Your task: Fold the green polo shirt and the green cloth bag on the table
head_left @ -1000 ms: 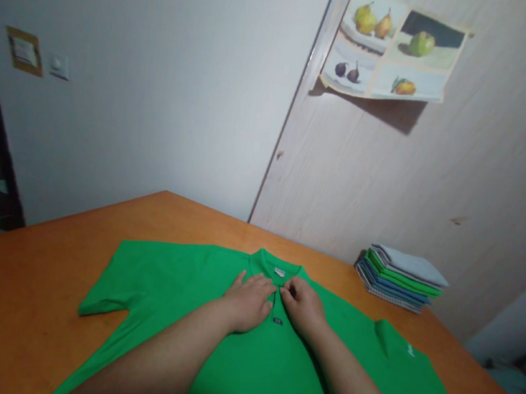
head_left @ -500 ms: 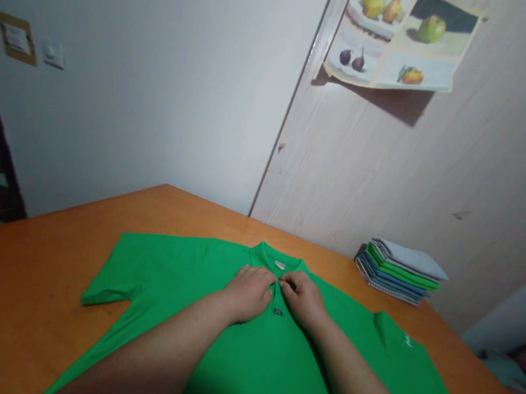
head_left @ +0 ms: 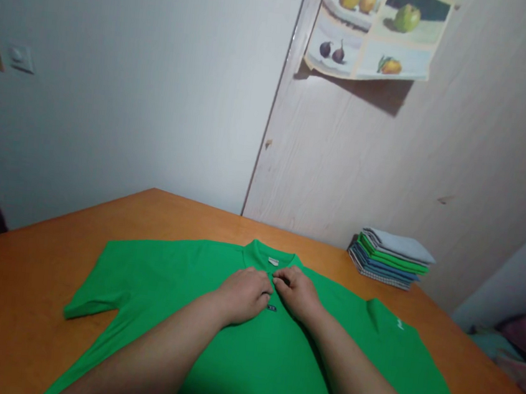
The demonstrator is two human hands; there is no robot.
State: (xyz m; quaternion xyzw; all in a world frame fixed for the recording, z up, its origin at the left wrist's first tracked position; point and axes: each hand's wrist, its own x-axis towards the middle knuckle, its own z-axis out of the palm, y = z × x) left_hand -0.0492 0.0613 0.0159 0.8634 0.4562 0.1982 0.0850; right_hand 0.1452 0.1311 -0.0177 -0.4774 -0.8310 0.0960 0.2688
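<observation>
orange tabletop (head_left: 12,296) bears a green shirt (head_left: 264,366), spread beneath both hands (head_left: 244,295) near its collar (head_left: 257,255).

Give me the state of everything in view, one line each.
Green shirt: spread on the table, collar at the far end.
Left hand: on the shirt front, fingers curled.
Right hand: fingers bent near the collar, grip unclear.
Cloths: folded, stacked.
Poster: hung, lower edge curling.
Wall switch: setting unclear.
</observation>
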